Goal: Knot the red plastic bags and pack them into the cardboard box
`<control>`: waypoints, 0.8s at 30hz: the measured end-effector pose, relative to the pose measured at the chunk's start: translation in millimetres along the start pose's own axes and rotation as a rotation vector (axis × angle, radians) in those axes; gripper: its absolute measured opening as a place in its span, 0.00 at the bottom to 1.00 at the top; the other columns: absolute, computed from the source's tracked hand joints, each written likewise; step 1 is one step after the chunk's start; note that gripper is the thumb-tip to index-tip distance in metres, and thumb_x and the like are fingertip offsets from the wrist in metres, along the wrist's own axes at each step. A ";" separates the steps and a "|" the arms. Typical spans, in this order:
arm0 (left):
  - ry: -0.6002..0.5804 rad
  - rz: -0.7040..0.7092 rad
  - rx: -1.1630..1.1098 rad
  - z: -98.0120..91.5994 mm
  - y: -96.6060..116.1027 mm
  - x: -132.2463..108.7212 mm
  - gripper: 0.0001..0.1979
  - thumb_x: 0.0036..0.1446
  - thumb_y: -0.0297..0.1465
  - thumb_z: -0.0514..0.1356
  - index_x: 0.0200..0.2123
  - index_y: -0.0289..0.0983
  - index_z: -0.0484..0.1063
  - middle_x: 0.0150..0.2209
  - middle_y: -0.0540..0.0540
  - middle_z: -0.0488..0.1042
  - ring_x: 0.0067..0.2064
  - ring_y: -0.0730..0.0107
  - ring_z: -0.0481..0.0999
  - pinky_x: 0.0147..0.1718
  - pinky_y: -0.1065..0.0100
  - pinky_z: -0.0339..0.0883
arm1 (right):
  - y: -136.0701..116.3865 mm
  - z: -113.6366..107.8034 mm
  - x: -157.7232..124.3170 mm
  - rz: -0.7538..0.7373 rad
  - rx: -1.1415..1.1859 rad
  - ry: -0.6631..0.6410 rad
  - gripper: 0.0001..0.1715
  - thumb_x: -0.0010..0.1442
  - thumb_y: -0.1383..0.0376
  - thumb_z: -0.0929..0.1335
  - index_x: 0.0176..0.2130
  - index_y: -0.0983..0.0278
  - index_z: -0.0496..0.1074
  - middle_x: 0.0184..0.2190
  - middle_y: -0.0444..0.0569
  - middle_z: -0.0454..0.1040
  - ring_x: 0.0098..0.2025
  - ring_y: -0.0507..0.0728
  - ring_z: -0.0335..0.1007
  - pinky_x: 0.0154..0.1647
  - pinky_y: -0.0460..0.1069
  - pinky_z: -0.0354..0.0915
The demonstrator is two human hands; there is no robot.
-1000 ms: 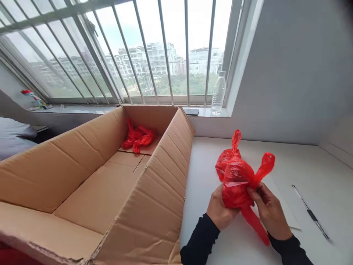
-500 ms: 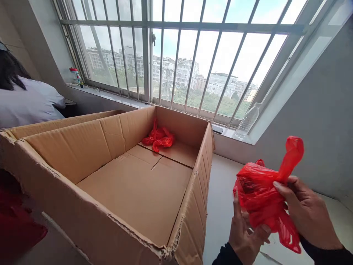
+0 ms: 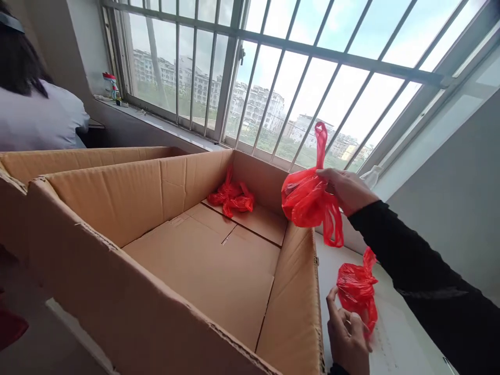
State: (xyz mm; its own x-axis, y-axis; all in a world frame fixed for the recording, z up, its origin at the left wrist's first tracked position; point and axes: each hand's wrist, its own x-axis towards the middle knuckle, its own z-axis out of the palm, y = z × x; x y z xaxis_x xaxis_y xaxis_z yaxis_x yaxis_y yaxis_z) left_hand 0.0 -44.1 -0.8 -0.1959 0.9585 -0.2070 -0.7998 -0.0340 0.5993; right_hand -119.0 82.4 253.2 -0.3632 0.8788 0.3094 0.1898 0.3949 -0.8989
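My right hand grips a knotted red plastic bag just below its upright handle loop. The bag hangs above the right wall of a large cardboard box, near its far corner; what it holds is hidden. Lower down, my left hand is beside the box with thumb and forefinger apart. Right by its fingertips, a second tied red plastic bag is over the white surface; whether they touch is unclear. Inside the box, a third red bag lies in the far left corner.
Another cardboard box adjoins on the left. A barred window rises behind, with a clear plastic bottle on its sill, partly hidden by my arm. A person in a pale top is at the far left.
Both hands were together on red plastic at the right. My right hand has carried a bag up and left to the box wall; my left hand stays low, apart from it. The view has tilted.
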 end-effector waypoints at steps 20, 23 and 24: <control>0.040 0.134 0.275 -3.8 -10.7 34.9 0.29 0.55 0.28 0.53 0.60 0.38 0.53 0.24 0.54 0.71 0.15 0.76 0.65 0.17 0.74 0.60 | 74.2 -68.5 31.3 -0.135 -0.540 0.366 0.14 0.63 0.60 0.63 0.48 0.59 0.67 0.37 0.46 0.75 0.35 0.53 0.72 0.37 0.49 0.69; 0.027 0.135 0.264 -2.9 -7.2 42.4 0.28 0.54 0.29 0.53 0.59 0.39 0.54 0.24 0.55 0.71 0.15 0.76 0.66 0.17 0.74 0.61 | 114.7 -119.9 -17.4 0.045 -0.758 0.446 0.14 0.61 0.57 0.63 0.45 0.60 0.68 0.35 0.46 0.75 0.37 0.55 0.73 0.45 0.52 0.66; 0.023 0.139 0.264 -2.5 -7.5 44.2 0.28 0.54 0.29 0.53 0.59 0.39 0.54 0.24 0.55 0.71 0.15 0.76 0.67 0.17 0.74 0.61 | 130.0 -133.7 -35.2 0.113 -0.787 0.446 0.14 0.59 0.57 0.65 0.42 0.62 0.69 0.32 0.47 0.75 0.36 0.57 0.72 0.45 0.54 0.66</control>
State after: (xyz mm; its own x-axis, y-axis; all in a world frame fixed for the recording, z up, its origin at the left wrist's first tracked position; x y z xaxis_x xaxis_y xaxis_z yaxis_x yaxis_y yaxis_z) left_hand -4.0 -2.2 -16.3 -0.3087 0.9429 -0.1248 -0.5895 -0.0867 0.8031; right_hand 40.5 138.6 167.0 0.0506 0.8811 0.4702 0.8297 0.2249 -0.5108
